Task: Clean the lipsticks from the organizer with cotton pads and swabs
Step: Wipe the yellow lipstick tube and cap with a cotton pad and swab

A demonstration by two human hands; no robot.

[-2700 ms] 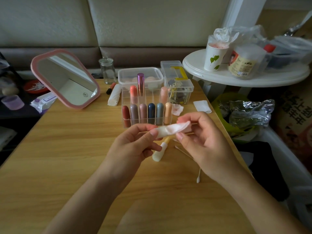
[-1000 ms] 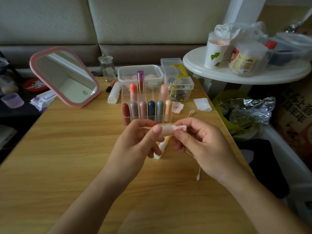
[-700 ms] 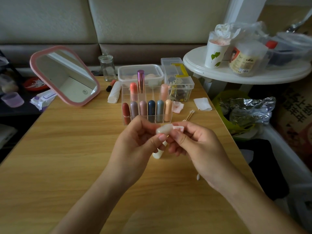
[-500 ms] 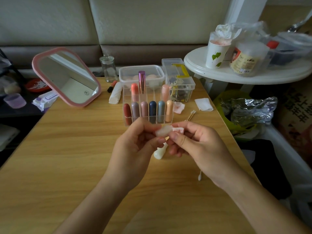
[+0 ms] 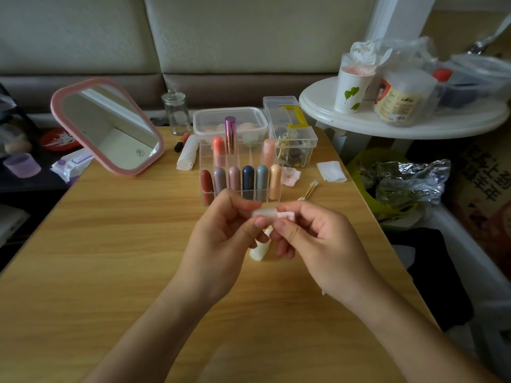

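Over the middle of the wooden table (image 5: 110, 244), my left hand (image 5: 221, 239) and my right hand (image 5: 312, 244) meet, and both pinch a small rolled cotton pad (image 5: 266, 213) between thumb and fingers. Under them a cream lipstick (image 5: 258, 251) lies on the table, partly hidden by my fingers. Just behind my hands stands the clear organizer (image 5: 250, 150), with several capped lipsticks upright in it. A few cotton swabs (image 5: 309, 190) lie to its right. A pink-stained pad (image 5: 290, 175) and a clean pad (image 5: 331, 171) lie nearby.
A pink-framed mirror (image 5: 110, 128) leans at the back left. A glass jar (image 5: 176, 113), a lidded plastic box (image 5: 229, 121) and a clear box (image 5: 290, 134) stand behind the organizer. A white round side table (image 5: 401, 120) with a paper cup (image 5: 352, 89) is at the right.
The pad was a long folded strip between my hands; it is now rolled small. My hands have drawn close together, and my fingers have kept turning it.
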